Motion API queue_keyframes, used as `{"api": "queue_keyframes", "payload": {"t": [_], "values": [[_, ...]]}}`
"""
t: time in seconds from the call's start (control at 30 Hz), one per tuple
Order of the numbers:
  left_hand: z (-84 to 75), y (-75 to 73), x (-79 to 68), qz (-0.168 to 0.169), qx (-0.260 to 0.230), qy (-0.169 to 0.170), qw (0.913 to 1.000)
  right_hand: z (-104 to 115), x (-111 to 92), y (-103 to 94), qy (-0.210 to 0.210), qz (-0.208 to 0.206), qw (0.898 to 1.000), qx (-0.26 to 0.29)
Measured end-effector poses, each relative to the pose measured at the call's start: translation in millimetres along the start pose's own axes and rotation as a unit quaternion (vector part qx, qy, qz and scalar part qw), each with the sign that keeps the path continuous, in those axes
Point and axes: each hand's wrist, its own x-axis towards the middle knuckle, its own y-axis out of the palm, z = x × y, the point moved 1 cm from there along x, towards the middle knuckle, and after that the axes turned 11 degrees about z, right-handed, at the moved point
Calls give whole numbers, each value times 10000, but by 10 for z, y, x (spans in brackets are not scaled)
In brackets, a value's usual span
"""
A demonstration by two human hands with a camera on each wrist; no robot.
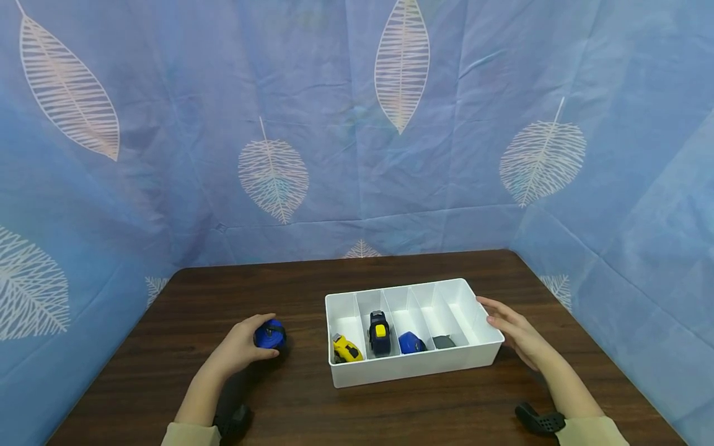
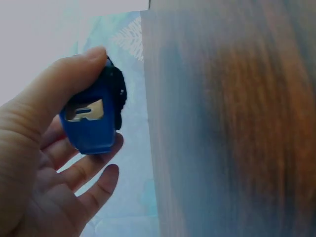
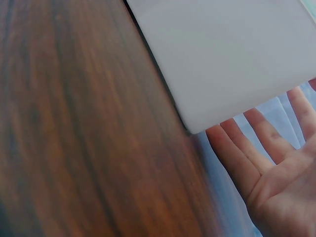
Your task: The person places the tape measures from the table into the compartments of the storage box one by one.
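Note:
My left hand [image 1: 241, 347] grips a blue tape measure [image 1: 269, 335] with black trim, left of the white divided tray. In the left wrist view, the thumb lies over the tape measure [image 2: 91, 131] and fingers reach under it; its metal end hook faces the camera. At the tray's right end is my right hand [image 1: 515, 331], fingers extended along the tray [image 3: 232, 59] wall. Inside the tray [image 1: 413, 370] are a yellow tape measure [image 1: 347, 349], a black one with a yellow button [image 1: 380, 334], a blue rounded item [image 1: 411, 342] and a grey item [image 1: 444, 341], the last two partly hidden.
The dark wooden table [image 1: 301, 402] carries the tray right of its middle. Thin walls split the tray into several compartments. A blue cloth [image 1: 334, 173] with white leaf prints hangs behind and beside the table. Black bands [image 1: 540, 421] sit at both wrists.

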Motion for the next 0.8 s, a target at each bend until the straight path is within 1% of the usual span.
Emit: {"api": "queue_keyframes", "payload": {"t": [0.13, 0.3, 0.43, 0.8], "values": [[-23, -29, 4, -83, -32, 70, 9999, -1, 8, -1, 11, -17, 10000, 37], [-33, -41, 18, -130, -243, 97, 9996, -13, 9, -7, 24, -7, 10000, 2], [-45, -42, 29, -232, -360, 144, 9990, -22, 13, -11, 10, -1, 10000, -28], [-124, -70, 33, -372, -310, 391, 9981, 3, 0, -4, -35, -4, 10000, -12]]}}
